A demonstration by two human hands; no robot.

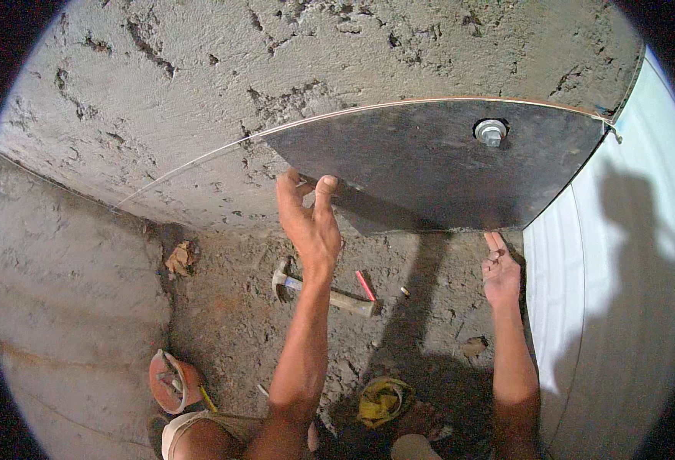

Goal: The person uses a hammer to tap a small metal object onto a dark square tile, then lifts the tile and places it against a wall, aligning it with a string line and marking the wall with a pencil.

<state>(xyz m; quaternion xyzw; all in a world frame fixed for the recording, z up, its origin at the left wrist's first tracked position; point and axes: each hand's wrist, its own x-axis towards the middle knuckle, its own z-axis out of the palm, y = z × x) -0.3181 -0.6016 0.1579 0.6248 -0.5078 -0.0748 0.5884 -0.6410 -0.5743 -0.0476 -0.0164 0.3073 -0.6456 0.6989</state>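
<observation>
A large dark grey tile (422,157) stands against the rough wall, with a round hole near its upper right. Through that hole pokes a metal pipe fitting with a square plug (492,133). My left hand (311,226) is at the tile's left edge, thumb and fingers apart, fingertips bent toward the edge and the thumb by the front face. Under the tile's bottom edge is my right hand (501,272); two fingers point up at it and the others are curled. A taut string (192,167) runs along the tile's top and on across the wall to the left.
On the rough ground lie a claw hammer (326,296), a red stick-like marker (365,285) and a stone (178,259). An orange bucket (175,383) with tools stands lower left, a yellow bundle (384,402) near my legs. White ribbed sheeting (583,268) closes the right side.
</observation>
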